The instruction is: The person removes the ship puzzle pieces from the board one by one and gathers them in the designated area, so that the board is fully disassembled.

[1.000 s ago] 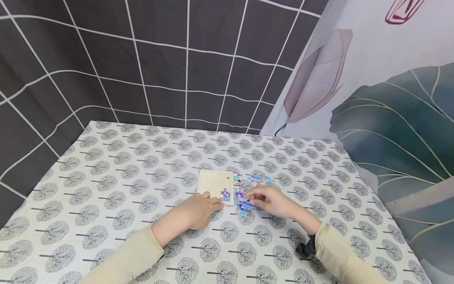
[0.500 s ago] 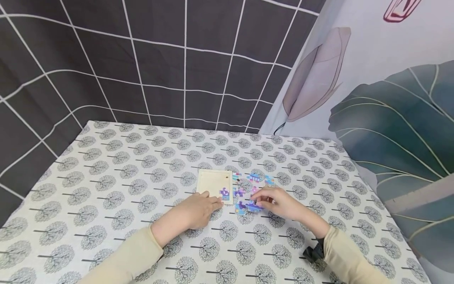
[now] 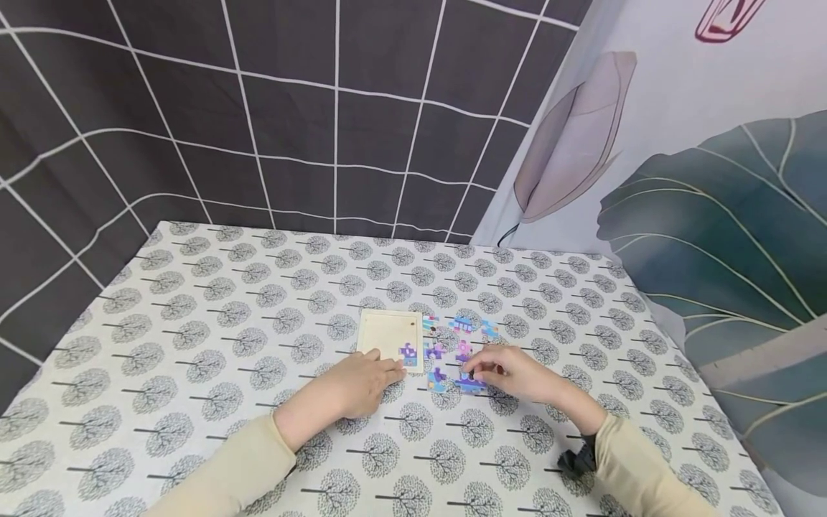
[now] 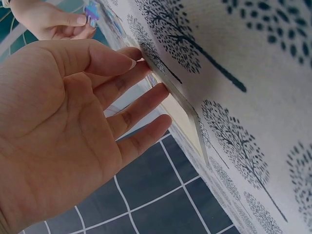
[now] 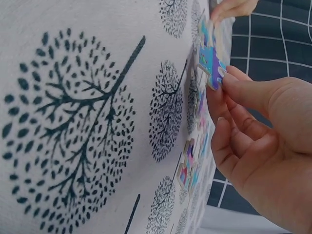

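Observation:
My left hand [image 3: 359, 385] rests its fingertips on the near edge of a shallow cream wooden puzzle tray [image 3: 388, 329]. The left wrist view has those fingers [image 4: 141, 109] fairly straight against the tray's rim, the thumb off to one side. One purple-and-blue jigsaw piece [image 3: 408, 352] lies in the tray's near right corner. To the right, my right hand [image 3: 517, 371] pinches another blue-and-purple jigsaw piece [image 5: 212, 66] between thumb and index finger, low over the cloth. Its other fingers are curled in.
Several loose jigsaw pieces lie right of the tray, among them a blue one [image 3: 462, 324], a purple one [image 3: 434, 350] and a light-blue one [image 3: 437, 379]. A tree-print cloth [image 3: 258, 402] covers the table. A dark gridded curtain [image 3: 278, 115] hangs behind.
My right hand has moved a little right and nearer with its piece, away from the loose pieces beside the tray. My left hand has stayed at the tray's edge.

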`<state>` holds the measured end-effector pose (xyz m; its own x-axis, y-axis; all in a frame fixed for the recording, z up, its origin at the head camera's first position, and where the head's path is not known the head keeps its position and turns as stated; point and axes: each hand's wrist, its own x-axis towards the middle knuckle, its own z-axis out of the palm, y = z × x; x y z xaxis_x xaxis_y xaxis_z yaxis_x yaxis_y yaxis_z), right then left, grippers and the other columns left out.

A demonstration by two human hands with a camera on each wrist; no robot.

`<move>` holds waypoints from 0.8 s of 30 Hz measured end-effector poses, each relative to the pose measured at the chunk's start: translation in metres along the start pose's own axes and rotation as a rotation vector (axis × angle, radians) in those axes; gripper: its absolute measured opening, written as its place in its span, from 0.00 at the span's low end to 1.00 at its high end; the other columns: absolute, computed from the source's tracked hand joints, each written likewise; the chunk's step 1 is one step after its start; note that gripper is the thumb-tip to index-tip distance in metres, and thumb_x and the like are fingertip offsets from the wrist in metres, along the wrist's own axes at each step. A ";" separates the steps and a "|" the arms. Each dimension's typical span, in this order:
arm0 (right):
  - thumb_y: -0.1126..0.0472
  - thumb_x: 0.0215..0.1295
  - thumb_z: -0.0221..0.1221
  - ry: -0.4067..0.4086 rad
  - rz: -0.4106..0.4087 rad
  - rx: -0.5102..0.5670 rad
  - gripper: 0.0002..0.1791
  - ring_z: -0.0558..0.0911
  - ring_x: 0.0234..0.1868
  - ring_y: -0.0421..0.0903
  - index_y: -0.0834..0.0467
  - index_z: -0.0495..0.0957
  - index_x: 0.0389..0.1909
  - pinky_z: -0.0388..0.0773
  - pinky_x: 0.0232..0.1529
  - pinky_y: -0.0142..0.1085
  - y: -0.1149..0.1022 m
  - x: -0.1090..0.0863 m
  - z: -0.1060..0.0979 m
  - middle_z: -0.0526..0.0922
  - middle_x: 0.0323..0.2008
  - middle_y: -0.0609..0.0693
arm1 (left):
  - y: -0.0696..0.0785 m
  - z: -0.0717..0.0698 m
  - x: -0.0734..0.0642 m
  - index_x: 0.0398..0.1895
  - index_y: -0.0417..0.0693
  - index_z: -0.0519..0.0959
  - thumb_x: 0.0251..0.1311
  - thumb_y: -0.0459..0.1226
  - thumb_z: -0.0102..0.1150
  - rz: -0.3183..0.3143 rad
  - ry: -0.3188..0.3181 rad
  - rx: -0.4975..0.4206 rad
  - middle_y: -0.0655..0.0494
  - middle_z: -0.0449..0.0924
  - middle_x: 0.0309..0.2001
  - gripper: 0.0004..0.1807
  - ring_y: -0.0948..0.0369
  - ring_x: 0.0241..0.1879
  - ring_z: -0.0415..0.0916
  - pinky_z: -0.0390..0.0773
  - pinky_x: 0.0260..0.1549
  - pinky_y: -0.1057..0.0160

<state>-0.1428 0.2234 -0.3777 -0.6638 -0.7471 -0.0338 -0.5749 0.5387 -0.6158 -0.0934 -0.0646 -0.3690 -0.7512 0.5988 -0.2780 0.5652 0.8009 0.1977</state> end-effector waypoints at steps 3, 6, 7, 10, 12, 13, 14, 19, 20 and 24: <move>0.70 0.59 0.58 0.002 -0.002 -0.001 0.13 0.77 0.36 0.39 0.58 0.80 0.44 0.78 0.38 0.29 0.000 -0.001 0.001 0.83 0.39 0.46 | 0.000 0.000 0.000 0.65 0.53 0.67 0.62 0.37 0.51 0.000 -0.002 0.002 0.60 0.62 0.68 0.26 0.47 0.66 0.58 0.62 0.65 0.51; 0.70 0.58 0.59 0.008 -0.001 -0.019 0.12 0.77 0.34 0.37 0.59 0.80 0.44 0.79 0.37 0.28 0.002 -0.001 0.003 0.83 0.35 0.47 | 0.000 0.000 0.000 0.65 0.53 0.67 0.62 0.37 0.51 0.001 -0.002 0.001 0.60 0.62 0.68 0.26 0.47 0.66 0.59 0.62 0.65 0.51; 0.69 0.58 0.59 0.008 0.005 -0.026 0.12 0.77 0.34 0.36 0.59 0.80 0.43 0.79 0.37 0.28 0.003 0.000 0.004 0.82 0.34 0.47 | 0.001 0.000 0.000 0.65 0.53 0.67 0.62 0.37 0.51 0.001 -0.002 0.000 0.60 0.62 0.68 0.26 0.47 0.66 0.59 0.62 0.65 0.51; 0.69 0.58 0.60 0.004 0.026 -0.046 0.11 0.76 0.32 0.35 0.59 0.80 0.42 0.79 0.36 0.27 0.005 0.000 0.006 0.81 0.31 0.46 | 0.001 0.000 0.000 0.65 0.53 0.67 0.62 0.37 0.51 0.005 -0.002 0.000 0.60 0.62 0.68 0.26 0.47 0.66 0.59 0.62 0.65 0.51; 0.69 0.57 0.60 -0.002 0.039 -0.049 0.10 0.76 0.32 0.34 0.59 0.80 0.41 0.79 0.36 0.27 0.006 0.001 0.007 0.81 0.31 0.46 | 0.001 -0.001 0.000 0.65 0.52 0.67 0.63 0.37 0.51 0.007 -0.001 -0.001 0.60 0.62 0.68 0.25 0.47 0.66 0.59 0.62 0.65 0.51; 0.69 0.58 0.60 -0.004 0.042 -0.049 0.10 0.76 0.32 0.35 0.59 0.80 0.41 0.78 0.36 0.27 0.006 0.001 0.006 0.81 0.31 0.46 | 0.001 -0.001 0.000 0.65 0.52 0.67 0.63 0.37 0.51 0.006 -0.001 -0.003 0.60 0.62 0.68 0.25 0.47 0.66 0.59 0.62 0.65 0.51; 0.69 0.57 0.60 -0.005 0.043 -0.047 0.10 0.76 0.32 0.35 0.59 0.81 0.41 0.78 0.36 0.27 0.006 0.001 0.006 0.81 0.31 0.46 | 0.001 -0.001 0.000 0.65 0.52 0.67 0.63 0.37 0.50 0.007 0.001 0.001 0.60 0.63 0.68 0.25 0.47 0.66 0.59 0.62 0.65 0.51; 0.69 0.58 0.60 -0.010 0.057 -0.051 0.10 0.75 0.32 0.34 0.57 0.82 0.40 0.77 0.35 0.27 0.004 0.003 0.006 0.82 0.34 0.44 | 0.002 -0.002 -0.001 0.65 0.51 0.67 0.63 0.37 0.50 0.010 0.002 0.005 0.59 0.63 0.67 0.25 0.46 0.66 0.59 0.63 0.64 0.50; 0.69 0.58 0.60 -0.009 0.059 -0.053 0.10 0.75 0.32 0.34 0.56 0.82 0.40 0.77 0.35 0.27 0.004 0.003 0.007 0.82 0.34 0.44 | 0.002 -0.002 -0.001 0.65 0.51 0.67 0.63 0.37 0.50 0.012 0.001 0.007 0.59 0.63 0.67 0.25 0.46 0.66 0.59 0.63 0.64 0.50; 0.68 0.58 0.60 -0.007 0.067 -0.082 0.10 0.75 0.33 0.34 0.56 0.82 0.40 0.77 0.36 0.28 0.004 0.006 0.008 0.82 0.35 0.43 | 0.001 -0.003 -0.001 0.65 0.51 0.67 0.63 0.37 0.50 0.007 -0.006 0.005 0.59 0.63 0.67 0.25 0.47 0.66 0.59 0.62 0.65 0.50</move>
<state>-0.1449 0.2182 -0.3869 -0.6989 -0.7109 -0.0781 -0.5670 0.6173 -0.5453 -0.0927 -0.0645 -0.3657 -0.7451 0.6042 -0.2825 0.5721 0.7967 0.1950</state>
